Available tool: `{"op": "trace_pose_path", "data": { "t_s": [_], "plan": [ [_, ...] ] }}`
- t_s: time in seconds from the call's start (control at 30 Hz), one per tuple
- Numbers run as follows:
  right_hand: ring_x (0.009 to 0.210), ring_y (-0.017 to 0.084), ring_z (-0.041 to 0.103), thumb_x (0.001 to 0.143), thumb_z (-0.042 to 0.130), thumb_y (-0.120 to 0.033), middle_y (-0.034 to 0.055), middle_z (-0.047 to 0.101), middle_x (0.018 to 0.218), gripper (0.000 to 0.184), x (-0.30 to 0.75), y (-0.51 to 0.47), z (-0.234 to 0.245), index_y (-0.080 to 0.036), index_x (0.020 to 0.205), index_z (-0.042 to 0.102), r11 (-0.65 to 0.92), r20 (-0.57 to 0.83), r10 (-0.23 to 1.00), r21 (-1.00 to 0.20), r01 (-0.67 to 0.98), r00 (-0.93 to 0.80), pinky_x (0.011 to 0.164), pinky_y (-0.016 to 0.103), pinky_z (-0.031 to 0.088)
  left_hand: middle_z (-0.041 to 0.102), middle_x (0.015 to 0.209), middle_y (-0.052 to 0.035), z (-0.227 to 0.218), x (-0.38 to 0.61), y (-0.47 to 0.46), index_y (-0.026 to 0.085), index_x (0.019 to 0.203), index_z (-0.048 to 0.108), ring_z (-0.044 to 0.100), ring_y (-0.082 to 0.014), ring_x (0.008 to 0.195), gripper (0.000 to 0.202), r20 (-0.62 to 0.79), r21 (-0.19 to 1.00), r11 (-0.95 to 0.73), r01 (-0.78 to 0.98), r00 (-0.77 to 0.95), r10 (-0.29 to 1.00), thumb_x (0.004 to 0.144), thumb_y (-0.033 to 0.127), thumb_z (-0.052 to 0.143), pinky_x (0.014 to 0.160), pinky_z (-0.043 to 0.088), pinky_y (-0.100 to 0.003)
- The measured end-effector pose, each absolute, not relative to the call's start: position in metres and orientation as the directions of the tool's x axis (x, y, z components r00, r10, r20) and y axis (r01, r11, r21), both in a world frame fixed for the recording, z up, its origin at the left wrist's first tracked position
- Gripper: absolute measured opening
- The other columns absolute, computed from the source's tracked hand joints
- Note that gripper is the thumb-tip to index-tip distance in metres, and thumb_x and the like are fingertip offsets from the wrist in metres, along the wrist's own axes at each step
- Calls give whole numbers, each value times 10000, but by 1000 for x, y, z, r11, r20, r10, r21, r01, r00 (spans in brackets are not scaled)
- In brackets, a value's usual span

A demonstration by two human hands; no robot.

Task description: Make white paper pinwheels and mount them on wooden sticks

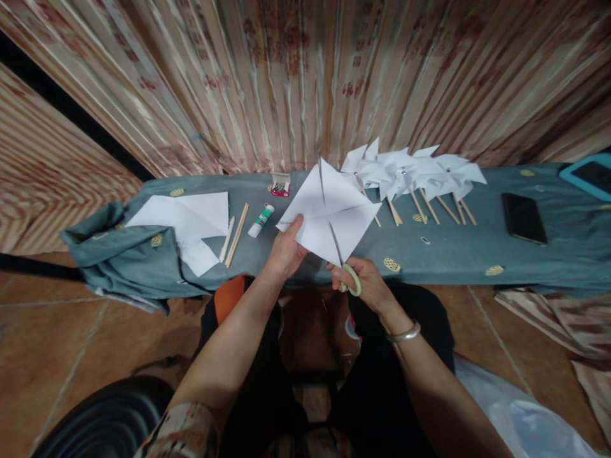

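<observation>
My left hand pinches the lower left edge of a white square of paper, held above the front edge of a low bench draped in a grey-blue cloth. The sheet is creased and has cuts running in from its corners. My right hand grips pale green-handled scissors, with the blade reaching up into the bottom of the sheet. A silver bangle sits on my right wrist.
On the bench lie spare white sheets, wooden sticks, a glue stick, a small red box of pins, several finished white pinwheels on sticks and a black phone. A tablet lies at the far right. Curtains hang behind.
</observation>
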State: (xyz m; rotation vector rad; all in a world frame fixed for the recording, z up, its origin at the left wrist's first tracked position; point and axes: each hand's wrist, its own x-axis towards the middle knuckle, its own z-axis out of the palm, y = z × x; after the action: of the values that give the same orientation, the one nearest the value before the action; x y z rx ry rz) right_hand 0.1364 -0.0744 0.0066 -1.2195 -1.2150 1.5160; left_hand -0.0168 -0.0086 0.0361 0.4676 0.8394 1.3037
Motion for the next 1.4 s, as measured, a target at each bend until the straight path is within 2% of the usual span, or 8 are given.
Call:
{"op": "trace_pose_path", "data": {
  "t_s": [0.57, 0.7, 0.87, 1.03, 1.13, 1.23, 1.33, 1.4],
  "plan": [
    [445, 85, 499, 591, 803, -524, -18, 592, 486, 409, 134, -75, 10, -148, 685, 670, -206, -198, 967, -978, -30, -161, 434, 205, 378, 731, 1023, -92, 33, -15, -6, 133, 1030, 648, 669, -252, 1043, 216, -279, 721, 234, -652, 36, 960, 845, 229, 593, 923, 532, -383],
    [470, 86, 518, 608, 786, -538, -5, 629, 533, 423, 134, -75, 12, -152, 725, 659, -220, -207, 956, -974, -43, -208, 459, 204, 392, 730, 1036, -94, 33, -16, -6, 127, 1072, 643, 661, -246, 1064, 241, -278, 722, 232, -652, 34, 960, 862, 212, 562, 942, 523, -384],
    [494, 84, 536, 564, 807, -537, -29, 610, 566, 462, 138, -77, 9, -159, 766, 634, -305, -294, 915, -952, 4, -277, 491, 206, 413, 720, 1078, -88, 35, -24, -3, 125, 1148, 620, 663, -217, 1060, 288, -264, 742, 198, -641, -8, 964, 887, 199, 523, 933, 529, -354],
    [539, 98, 546, 595, 804, -490, -31, 600, 598, 434, 150, -82, -1, -151, 807, 635, -293, -329, 900, -942, 161, -287, 502, 209, 393, 700, 1137, -85, 37, -32, 3, 140, 1125, 627, 656, -208, 1071, 262, -291, 745, 174, -644, -80, 953, 902, 179, 494, 876, 562, -332],
    [502, 85, 478, 642, 777, -480, -57, 545, 561, 399, 157, -85, -4, -154, 825, 638, -227, -303, 915, -933, 280, -268, 472, 207, 342, 705, 1117, -89, 38, -35, 5, 147, 1119, 624, 673, -210, 1031, 254, -318, 743, 183, -644, -100, 943, 906, 180, 489, 839, 577, -347],
    [521, 99, 490, 670, 751, -495, -57, 551, 570, 396, 165, -86, -4, -163, 858, 642, -141, -245, 946, -901, 410, -214, 499, 220, 368, 717, 1065, -76, 36, -37, 7, 171, 1089, 634, 691, -197, 976, 234, -321, 750, 183, -635, -109, 941, 909, 185, 485, 808, 583, -338],
    [571, 142, 572, 704, 713, -521, -27, 627, 625, 425, 175, -87, -4, -175, 939, 645, -76, -176, 977, -817, 572, -121, 559, 251, 427, 721, 1037, -56, 34, -40, 10, 183, 1040, 647, 697, -176, 949, 212, -309, 752, 178, -635, -100, 946, 913, 178, 478, 789, 580, -304],
    [614, 177, 628, 731, 689, -520, 1, 672, 671, 445, 183, -88, -3, -178, 1011, 639, -61, -124, 991, -714, 697, -41, 602, 276, 455, 726, 1012, -50, 33, -41, 12, 180, 1009, 652, 697, -171, 945, 197, -310, 750, 179, -637, -98, 946, 911, 172, 482, 780, 578, -286]
  ]
}}
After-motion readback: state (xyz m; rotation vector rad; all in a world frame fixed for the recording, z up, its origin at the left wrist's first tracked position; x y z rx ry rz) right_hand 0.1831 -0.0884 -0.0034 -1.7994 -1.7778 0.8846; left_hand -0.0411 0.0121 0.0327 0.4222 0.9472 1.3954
